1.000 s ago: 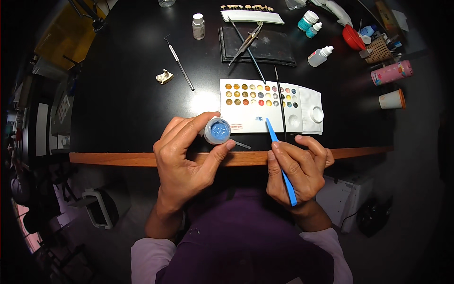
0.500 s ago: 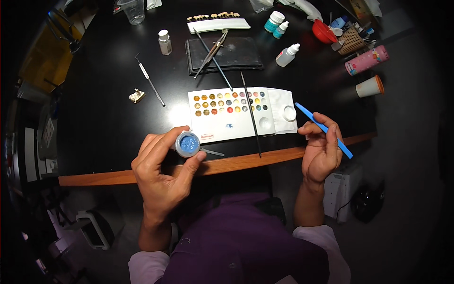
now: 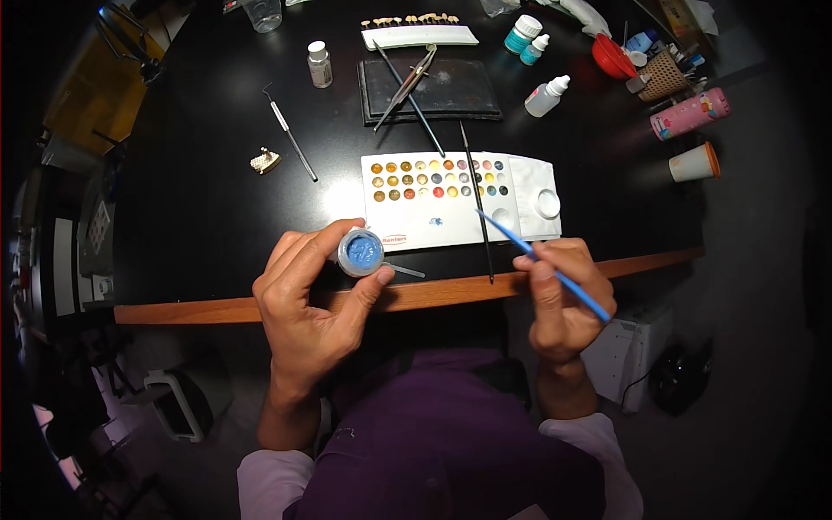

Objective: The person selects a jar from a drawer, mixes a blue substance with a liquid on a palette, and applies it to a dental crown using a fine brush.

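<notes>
Between the thumb and fingers of my left hand [image 3: 312, 303] is a small round clear jar [image 3: 374, 265] with blue paste inside, its mouth turned up. A clear narrow strip [image 3: 407, 271] sticks out beside it. My right hand [image 3: 568, 299] grips a slim blue spatula [image 3: 507, 233], its tip pointing up and left over the palette. The white palette [image 3: 459, 234] carries rows of coloured wells and a small blue dab [image 3: 436, 222]. Across it lies a dark thin brush [image 3: 484, 238]. A small white round dish [image 3: 548, 204] rests on the folded white tissue [image 3: 529, 173] at its right.
Behind the palette is a black slab [image 3: 468, 91] with tweezers [image 3: 414, 76] and a blue brush [image 3: 422, 119] across it. A probe [image 3: 292, 137] and tooth model [image 3: 264, 161] lie left. Bottles [image 3: 546, 97], a paper cup [image 3: 691, 165] and pink flask [image 3: 685, 113] stand right.
My right hand has moved left and slightly down, turning the blue spatula so its tip now reaches over the palette. The left hand still holds the jar; the whole view has shifted slightly.
</notes>
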The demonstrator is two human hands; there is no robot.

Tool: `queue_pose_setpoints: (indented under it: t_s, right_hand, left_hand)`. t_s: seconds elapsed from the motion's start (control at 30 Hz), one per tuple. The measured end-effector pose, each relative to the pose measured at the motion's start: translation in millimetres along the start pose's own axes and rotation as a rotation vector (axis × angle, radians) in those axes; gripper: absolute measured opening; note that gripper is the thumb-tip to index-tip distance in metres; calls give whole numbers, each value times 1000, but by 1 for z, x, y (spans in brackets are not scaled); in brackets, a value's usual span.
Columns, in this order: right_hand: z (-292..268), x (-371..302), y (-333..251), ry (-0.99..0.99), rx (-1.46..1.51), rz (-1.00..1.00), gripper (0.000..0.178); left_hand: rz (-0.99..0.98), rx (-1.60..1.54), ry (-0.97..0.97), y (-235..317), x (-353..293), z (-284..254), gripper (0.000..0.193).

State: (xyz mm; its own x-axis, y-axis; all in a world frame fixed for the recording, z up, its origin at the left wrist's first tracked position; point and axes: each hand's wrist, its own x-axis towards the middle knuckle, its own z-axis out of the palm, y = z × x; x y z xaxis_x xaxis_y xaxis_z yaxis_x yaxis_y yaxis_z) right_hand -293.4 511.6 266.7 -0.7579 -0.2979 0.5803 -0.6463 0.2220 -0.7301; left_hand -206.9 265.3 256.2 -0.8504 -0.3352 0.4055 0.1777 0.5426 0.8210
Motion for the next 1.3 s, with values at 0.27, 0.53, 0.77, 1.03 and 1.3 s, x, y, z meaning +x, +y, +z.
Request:
queue_pose_setpoints:
  t_s: [0.27,0.53,0.77,1.03,1.3]
  right_hand:
    - [22,-22,-10,-99,-406,-236,28]
    - [30,-30,-8,-129,-445,-289,32]
    - [31,-35,-9,-153,-482,-272,31]
    - [26,-32,-12,-110,-469,-301,30]
    - [27,-31,-15,-97,-472,-214,23]
  left_hand:
    - [15,-7,-5,-2,0,-1,42]
    - [51,-14,-5,-5,0,-1,41]
    - [35,-13,1,-4,0,-1,42]
    - [36,-6,8,-4,0,-1,41]
    - [43,-4,16,-4,0,-1,41]
